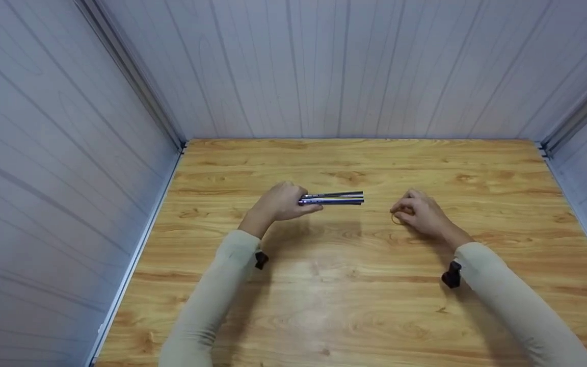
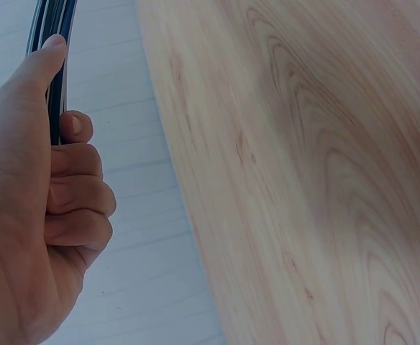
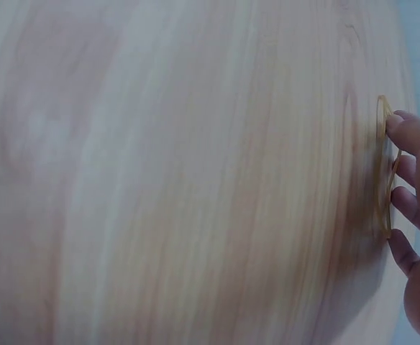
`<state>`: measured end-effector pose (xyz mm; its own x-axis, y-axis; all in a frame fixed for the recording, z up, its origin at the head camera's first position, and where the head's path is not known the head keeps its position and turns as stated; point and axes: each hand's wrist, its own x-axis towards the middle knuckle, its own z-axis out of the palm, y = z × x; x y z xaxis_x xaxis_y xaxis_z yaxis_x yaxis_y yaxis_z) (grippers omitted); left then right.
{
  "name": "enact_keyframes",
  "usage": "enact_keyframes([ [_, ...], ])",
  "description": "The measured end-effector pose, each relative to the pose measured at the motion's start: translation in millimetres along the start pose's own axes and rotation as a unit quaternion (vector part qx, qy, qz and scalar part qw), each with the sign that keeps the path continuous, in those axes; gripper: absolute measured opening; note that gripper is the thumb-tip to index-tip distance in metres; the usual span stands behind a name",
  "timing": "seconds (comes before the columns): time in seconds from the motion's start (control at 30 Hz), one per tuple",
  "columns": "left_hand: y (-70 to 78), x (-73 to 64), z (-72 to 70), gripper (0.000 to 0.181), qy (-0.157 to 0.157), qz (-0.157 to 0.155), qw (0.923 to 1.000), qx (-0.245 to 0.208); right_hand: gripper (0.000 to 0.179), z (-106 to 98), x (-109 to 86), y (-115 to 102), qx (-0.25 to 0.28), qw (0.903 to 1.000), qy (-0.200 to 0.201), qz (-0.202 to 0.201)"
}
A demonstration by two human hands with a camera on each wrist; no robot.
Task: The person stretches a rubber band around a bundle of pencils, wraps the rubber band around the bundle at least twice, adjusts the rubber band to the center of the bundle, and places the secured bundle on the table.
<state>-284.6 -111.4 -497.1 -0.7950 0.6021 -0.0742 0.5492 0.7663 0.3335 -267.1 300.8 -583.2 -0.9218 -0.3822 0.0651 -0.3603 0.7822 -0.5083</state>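
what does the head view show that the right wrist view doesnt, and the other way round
Only the head view shows the left hand gripping a bundle of slim dark sticks, and the pale fabric sleeves. Only the right wrist view shows the long outline of the thin yellowish rubber-like loop; the head view catches just a small curve. Both show the right hand holding that loop above the yellow-brown wood-grain table.

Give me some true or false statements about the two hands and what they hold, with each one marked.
1. The left hand grips a bundle of slim, straight, dark sticks. True.
2. The right hand holds nothing. False: it pinches a thin, yellowish, elastic-looking loop.
3. The sticks' free ends point toward the right hand's side. True.
4. The loop is wrapped around the sticks. False: it is apart from them.
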Motion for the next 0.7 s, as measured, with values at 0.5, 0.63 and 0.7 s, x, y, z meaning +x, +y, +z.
enact_keyframes([
  [0.5, -0.1, -0.8, 0.6, 0.053, 0.002, 0.01, 0.9999, 0.0, 0.007, -3, -3.4, -3, 0.012, 0.9995, 0.025, -0.016],
  [0.63, -0.9, -1.6, 0.5, 0.054, 0.0, 0.006, 1.0, -0.002, 0.009, -17, -3.8, -8, 0.033, 0.9991, 0.025, -0.01],
  [0.7, -1.4, -2.1, 0.5, 0.053, 0.0, 0.002, 1.0, -0.005, 0.01, -25, -3.5, -11, 0.044, 0.9985, 0.03, -0.009],
])
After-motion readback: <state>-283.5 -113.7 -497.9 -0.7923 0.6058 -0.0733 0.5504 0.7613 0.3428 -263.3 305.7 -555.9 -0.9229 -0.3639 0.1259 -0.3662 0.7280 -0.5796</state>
